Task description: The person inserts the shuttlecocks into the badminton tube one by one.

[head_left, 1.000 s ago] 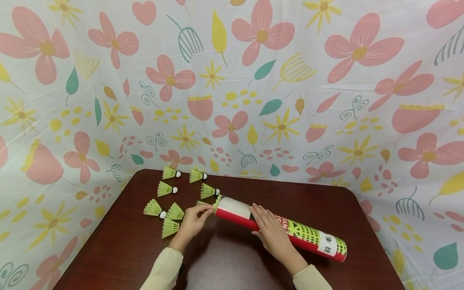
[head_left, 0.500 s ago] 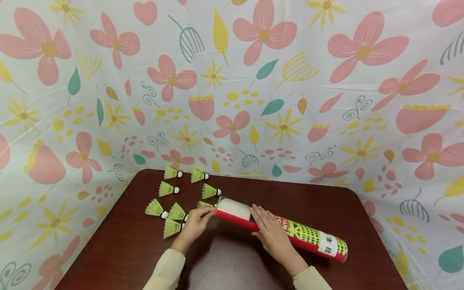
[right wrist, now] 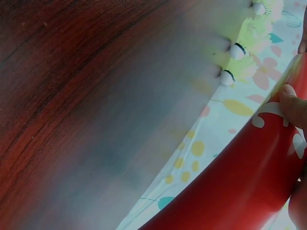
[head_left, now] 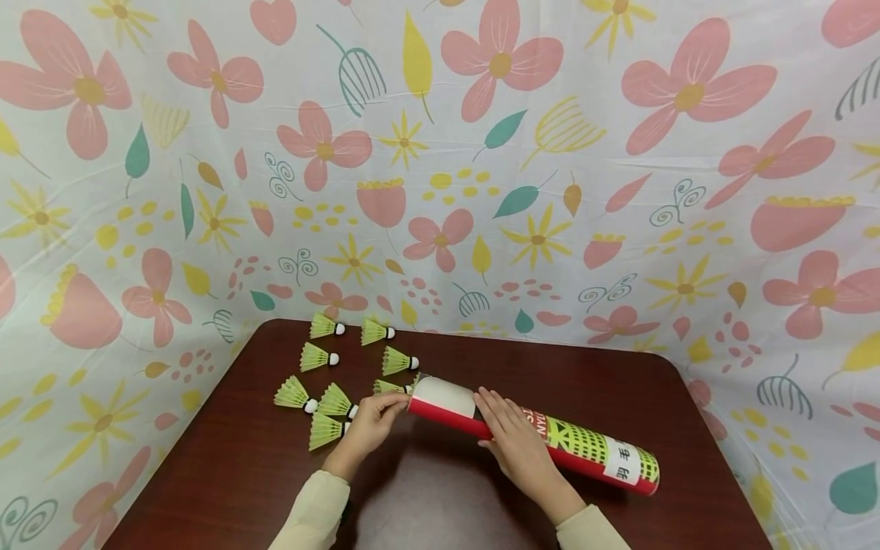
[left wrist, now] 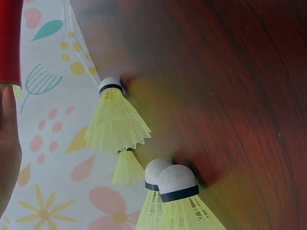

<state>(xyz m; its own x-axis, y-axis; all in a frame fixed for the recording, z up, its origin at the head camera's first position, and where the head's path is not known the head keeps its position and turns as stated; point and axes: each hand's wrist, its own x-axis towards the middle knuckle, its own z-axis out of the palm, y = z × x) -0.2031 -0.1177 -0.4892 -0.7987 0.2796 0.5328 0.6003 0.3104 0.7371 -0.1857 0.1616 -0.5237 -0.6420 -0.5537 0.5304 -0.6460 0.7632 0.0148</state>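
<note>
A flowered cloth [head_left: 440, 183] hangs behind the dark worktop [head_left: 213, 473] that I look down on through the head camera. Starting at the left, I count eight yellow-green shuttlecocks [head_left: 292, 393] lying on their sides towards the far left, white tips pointing right where I can see them.

Just right of these, the left hand [head_left: 367, 429] has its fingers drawn together at the mouth of a red-and-yellow tube [head_left: 584, 451]; I cannot tell whether they pinch anything or only touch the rim. A second ago a tuft of yellow-green stuck out there. Now I get only a sliver of skirt [left wrist: 17, 91], so I judge that one more shuttlecock has slid further in, though the fingers may be hiding some of it.

Further right, the right hand [head_left: 517, 445] grips the tube near its middle, fingers laid over the top and thumb on the near side, in the same place as a second ago. The tube slants down to the near right; whether its lower end touches the worktop, I cannot tell.
</note>
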